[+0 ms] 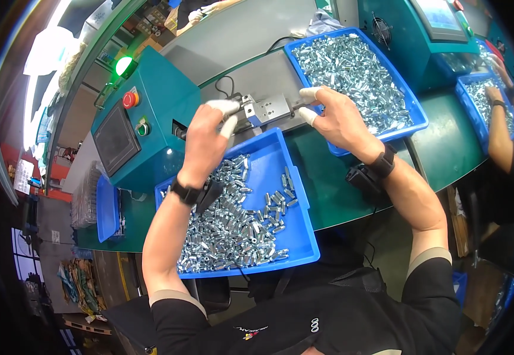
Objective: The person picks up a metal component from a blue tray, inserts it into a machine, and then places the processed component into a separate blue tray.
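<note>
A small metal fixture (269,110) with a flat plate and a silver-blue block at its left end sits on a grey work surface. White finger covers are on the thumb and forefinger of both hands. My left hand (208,133) is at the fixture's left end, thumb and forefinger apart, with no part visible between them. My right hand (341,118) is at the opposite end, its thumb and forefinger parted around the fixture's narrow tip. Below the fixture, a blue tray (298,236) contains many loose metal sleeves (227,231). Another blue tray (414,109), heaped with similar pieces, lies beyond my right hand.
A teal machine (156,89) with a dark screen, red button and lit green lamp stands at left. Another teal machine (399,53) stands at far right. A co-worker's arm (498,130) reaches over another blue tray. The green table's edge (352,219) runs along the front.
</note>
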### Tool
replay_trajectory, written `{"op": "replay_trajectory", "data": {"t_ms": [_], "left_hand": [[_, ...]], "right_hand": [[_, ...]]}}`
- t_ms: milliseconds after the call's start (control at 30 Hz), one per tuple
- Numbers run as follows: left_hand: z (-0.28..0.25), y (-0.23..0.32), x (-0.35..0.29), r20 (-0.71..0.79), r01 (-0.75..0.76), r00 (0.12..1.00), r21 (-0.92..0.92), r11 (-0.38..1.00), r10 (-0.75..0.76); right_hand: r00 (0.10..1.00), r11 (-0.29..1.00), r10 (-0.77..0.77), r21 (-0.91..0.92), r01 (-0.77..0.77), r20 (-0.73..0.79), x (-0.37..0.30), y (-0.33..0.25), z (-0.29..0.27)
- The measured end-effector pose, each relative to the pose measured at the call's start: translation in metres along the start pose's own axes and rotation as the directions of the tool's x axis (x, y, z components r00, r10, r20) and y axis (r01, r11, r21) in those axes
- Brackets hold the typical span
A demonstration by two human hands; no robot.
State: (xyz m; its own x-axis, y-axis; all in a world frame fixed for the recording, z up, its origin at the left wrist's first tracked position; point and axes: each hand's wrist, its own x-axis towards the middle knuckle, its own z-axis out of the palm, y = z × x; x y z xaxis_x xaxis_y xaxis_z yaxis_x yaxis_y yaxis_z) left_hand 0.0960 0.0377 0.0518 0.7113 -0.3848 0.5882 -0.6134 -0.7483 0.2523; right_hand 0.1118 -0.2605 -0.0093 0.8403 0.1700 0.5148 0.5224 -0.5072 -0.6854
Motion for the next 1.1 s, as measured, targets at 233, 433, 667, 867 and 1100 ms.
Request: {"op": "replay_trajectory", "data": {"t_ms": [233, 433, 667, 867, 1100], "left_hand": [[-0.035, 0.038, -0.09, 0.164, 0.128, 0.98, -0.1, 0.987, -0.11], [-0.041, 0.046, -0.124, 0.183, 0.255, 0.958, -0.191, 0.948, -0.221], [-0.047, 0.048, -0.133, 0.161, 0.229, 0.968, -0.26, 0.938, -0.192], [-0.049, 0.053, -0.132, 0.182, 0.189, 0.974, -0.308, 0.932, -0.137], [-0.05, 0.052, -0.13, 0.204, 0.206, 0.968, -0.296, 0.933, -0.149]], "right_hand": [[0.925, 0.871, 0.057, 0.435, -0.23, 0.376, 0.03, -0.022, 0.027], [0.855, 0.838, 0.054, 0.442, -0.319, 0.515, 0.048, -0.029, 0.047], [0.8, 0.808, 0.053, 0.446, -0.386, 0.597, 0.066, -0.039, 0.05], [0.749, 0.854, -0.031, 0.407, -0.324, 0.662, 0.081, -0.054, 0.062], [0.75, 0.769, -0.059, 0.509, -0.387, 0.659, 0.076, -0.038, 0.07]]}}
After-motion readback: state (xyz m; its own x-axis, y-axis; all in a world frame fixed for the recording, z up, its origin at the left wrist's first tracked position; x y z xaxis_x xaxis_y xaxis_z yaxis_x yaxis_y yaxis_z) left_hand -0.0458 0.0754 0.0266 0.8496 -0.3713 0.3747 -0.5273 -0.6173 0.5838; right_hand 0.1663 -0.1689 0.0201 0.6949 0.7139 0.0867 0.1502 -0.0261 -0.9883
